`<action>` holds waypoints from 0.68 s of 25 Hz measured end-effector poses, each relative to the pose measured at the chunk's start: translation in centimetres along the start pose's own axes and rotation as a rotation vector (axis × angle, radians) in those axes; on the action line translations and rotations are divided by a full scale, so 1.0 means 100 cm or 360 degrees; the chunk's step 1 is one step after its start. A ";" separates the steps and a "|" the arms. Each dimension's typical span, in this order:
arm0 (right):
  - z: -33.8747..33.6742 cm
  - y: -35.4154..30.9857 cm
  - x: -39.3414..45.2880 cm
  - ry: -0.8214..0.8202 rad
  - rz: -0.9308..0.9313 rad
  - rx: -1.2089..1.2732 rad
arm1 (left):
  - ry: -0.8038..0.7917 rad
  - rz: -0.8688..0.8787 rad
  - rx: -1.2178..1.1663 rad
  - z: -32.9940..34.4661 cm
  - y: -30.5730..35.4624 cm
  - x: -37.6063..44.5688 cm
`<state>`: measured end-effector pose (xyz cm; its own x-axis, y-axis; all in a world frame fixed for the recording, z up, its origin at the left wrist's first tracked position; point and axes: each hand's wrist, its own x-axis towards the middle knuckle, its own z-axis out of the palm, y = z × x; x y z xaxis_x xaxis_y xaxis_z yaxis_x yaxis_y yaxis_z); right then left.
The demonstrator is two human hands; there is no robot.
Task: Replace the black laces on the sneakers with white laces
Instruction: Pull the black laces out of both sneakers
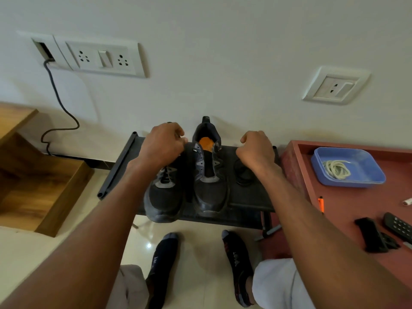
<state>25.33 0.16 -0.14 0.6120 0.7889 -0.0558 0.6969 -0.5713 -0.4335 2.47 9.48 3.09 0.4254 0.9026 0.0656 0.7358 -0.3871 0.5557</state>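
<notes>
While both sneakers sit on the black rack (124,161), left hand (161,144) grip curls at the left sneaker (163,192) collar, likely pinching black lace. Right hand (256,150) grip curled, contents unclear. Right sneaker (209,175) unlaced. White laces (336,169) in blue tray (365,161).

The left hand (163,144) covers the heel and collar of the left black mesh sneaker (163,197), so whether its curled fingers pinch a lace cannot be told. The right hand (256,150), knuckles up, hides its fingertips. A coiled black lace (243,175) blends into the dark metal rack (249,197). The red-brown wooden tabletop (347,210) and black remote control (398,225) run off the right edge.
</notes>
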 end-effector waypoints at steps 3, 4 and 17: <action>0.005 -0.039 -0.018 0.0097 -0.0226 0.0440 | -0.0059 -0.0256 0.0108 -0.024 -0.033 -0.004; 0.008 -0.053 -0.024 0.0103 -0.0316 0.0506 | -0.0069 -0.0316 0.0105 -0.029 -0.043 -0.005; 0.078 -0.127 -0.041 -0.0245 -0.0549 0.0262 | -0.0332 -0.0282 -0.0138 -0.010 -0.080 0.010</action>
<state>11.01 5.94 -1.45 0.2810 0.9597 -0.0107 0.7746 -0.2333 -0.5879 -3.49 13.68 -0.42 0.4000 0.8931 -0.2059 0.7642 -0.2009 0.6129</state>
